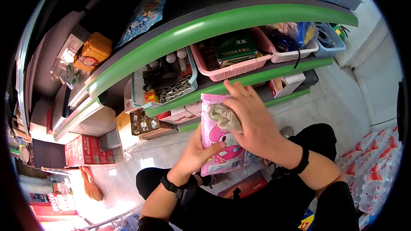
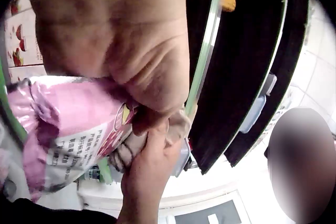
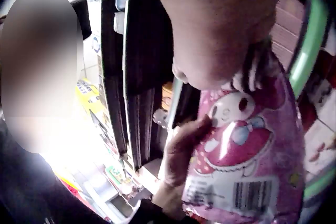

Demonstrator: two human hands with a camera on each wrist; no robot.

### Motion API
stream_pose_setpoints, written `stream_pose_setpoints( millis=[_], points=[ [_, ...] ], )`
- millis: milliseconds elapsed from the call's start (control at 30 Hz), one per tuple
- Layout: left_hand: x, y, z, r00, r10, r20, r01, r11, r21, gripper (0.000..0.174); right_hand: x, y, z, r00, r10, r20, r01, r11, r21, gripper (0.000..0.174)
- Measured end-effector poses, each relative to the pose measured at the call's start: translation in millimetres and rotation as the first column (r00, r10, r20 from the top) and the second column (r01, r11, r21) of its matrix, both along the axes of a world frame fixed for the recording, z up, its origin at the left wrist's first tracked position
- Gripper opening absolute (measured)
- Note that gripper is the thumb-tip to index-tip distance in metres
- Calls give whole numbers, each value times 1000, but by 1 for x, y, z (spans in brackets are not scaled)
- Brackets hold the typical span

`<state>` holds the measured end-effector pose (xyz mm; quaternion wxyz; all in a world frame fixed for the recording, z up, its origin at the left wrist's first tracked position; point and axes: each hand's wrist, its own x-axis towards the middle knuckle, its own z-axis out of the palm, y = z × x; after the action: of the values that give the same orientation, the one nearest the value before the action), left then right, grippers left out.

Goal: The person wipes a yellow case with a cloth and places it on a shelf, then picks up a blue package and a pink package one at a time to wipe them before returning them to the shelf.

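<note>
1 pink package [image 1: 229, 157] at centre, 1 left hand [image 1: 197, 156] at its 7 o'clock, fingers closed around its edge, 1 right hand [image 1: 255, 122] at 2 o'clock, fingers loosely bent, gripping 1 bunched beige cloth [image 1: 223, 118] against it, 4 baskets [image 1: 233, 69] shelved beyond, 11 to 2 o'clock

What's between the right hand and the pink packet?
A bunched beige cloth. The head view shows it lying over the printed front of the pink packet, with the right hand against it.
</note>
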<state>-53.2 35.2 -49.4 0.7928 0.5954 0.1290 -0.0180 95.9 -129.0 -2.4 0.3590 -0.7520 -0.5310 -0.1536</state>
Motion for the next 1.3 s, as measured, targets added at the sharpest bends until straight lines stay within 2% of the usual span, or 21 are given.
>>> stream_pose_setpoints(
  millis=[67,100,200,300,400,433,500,533,567,667,767,800,833,900,967,1000,1133,1167,1267,1300],
  points=[
    [-2,-6,-2,999,-6,31,6,1000,30,78,-1,4,-20,994,29,-104,-21,997,80,50],
    [-4,-8,2,999,-17,32,15,998,63,78,-2,1,-14,989,8,-149,0,999,52,49],
    [-5,-14,4,995,-77,69,63,980,187,82,2,2,-18,953,-5,-303,58,984,166,45],
    [-6,-17,5,981,-181,65,156,947,280,86,19,5,-20,882,-64,-466,159,973,167,38],
    [-5,-10,2,951,-302,61,251,874,415,84,36,4,-24,844,-29,-536,143,975,172,31],
    [-5,-7,4,948,-310,70,253,870,423,83,37,3,-18,774,20,-633,140,969,202,30],
    [-7,0,8,943,-320,86,253,863,437,82,47,-1,-18,758,-43,-651,206,962,176,31],
    [-10,3,8,962,-265,67,228,913,338,80,54,-4,-18,749,-73,-659,237,958,163,31],
    [-13,6,8,977,-209,44,193,952,236,79,62,-5,-22,803,-150,-576,309,932,189,32],
    [-7,16,7,999,-7,46,5,999,37,74,66,-12,-2,610,77,-789,372,851,370,35],
    [2,18,2,971,236,41,-227,961,-155,73,45,-9,3,788,89,-609,260,849,461,35],
    [3,17,2,973,224,55,-213,965,-149,74,40,-7,-13,888,54,-457,163,891,423,35],
    [4,15,3,976,206,66,-195,970,-145,74,22,-4,-5,838,163,-520,56,924,379,38],
    [0,7,2,987,156,35,-154,986,-69,77,6,3,-22,925,66,-375,18,976,217,43],
    [-3,-7,-3,988,149,51,-143,985,-100,78,2,7,-28,953,21,-302,36,982,184,41],
    [-4,-12,-5,987,150,62,-142,983,-116,78,4,7,-29,938,18,-347,54,979,195,39],
    [-8,-12,-3,993,59,103,-61,998,17,82,20,13,-31,844,13,-537,172,941,292,33],
    [-9,-12,-6,993,51,103,-53,999,13,84,23,16,-30,859,19,-512,196,911,363,29],
    [-11,-12,-6,995,60,73,-55,996,-72,84,36,13,-32,840,-42,-542,260,907,332,30],
    [-11,-10,-5,996,64,55,-59,993,-98,84,38,12,-30,846,-108,-523,301,905,300,27]
  ],
)
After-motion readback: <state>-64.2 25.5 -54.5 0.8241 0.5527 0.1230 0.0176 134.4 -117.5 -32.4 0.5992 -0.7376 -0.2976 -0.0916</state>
